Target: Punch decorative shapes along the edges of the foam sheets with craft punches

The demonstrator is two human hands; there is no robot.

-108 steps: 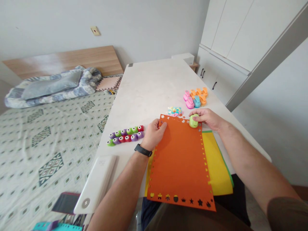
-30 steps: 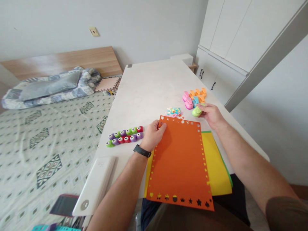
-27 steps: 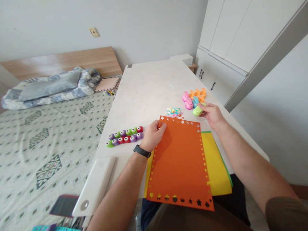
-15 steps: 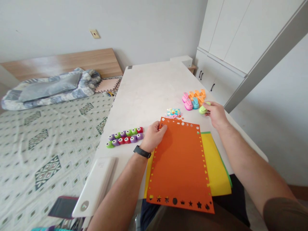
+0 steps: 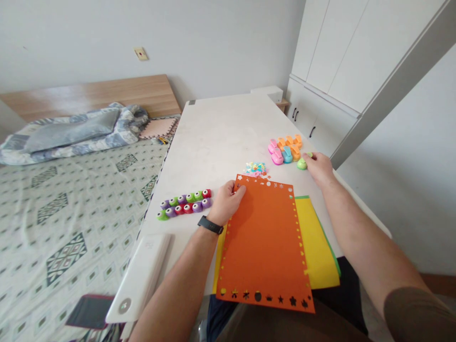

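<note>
My left hand (image 5: pixel 230 203) pinches the upper left edge of an orange paper sheet (image 5: pixel 265 237), thumb on top. Small shapes such as flowers, stars and circles are cut along the sheet's borders. At the right, my right hand (image 5: pixel 319 168) has its fingers closed on a light green craft punch (image 5: pixel 302 164), low over the table or resting on it. Beside that punch stand pink punches (image 5: pixel 277 156), a blue punch (image 5: pixel 287 155) and several orange punches (image 5: pixel 295 152). A pile of tiny paper cut-outs (image 5: pixel 255 167) lies just beyond the orange sheet.
Yellow paper (image 5: pixel 317 247) and green paper (image 5: pixel 332 251) lie under the orange sheet. Two rows of small punches (image 5: pixel 183 209) stand on the left of the white table (image 5: pixel 221 128). A long white device (image 5: pixel 142 275) lies at the near left edge, above a dark tablet (image 5: pixel 90 311).
The green punch and my right hand have shifted slightly, and the punch sits at a different tilt. My left hand stays on the orange sheet. The whole view has moved a little.
</note>
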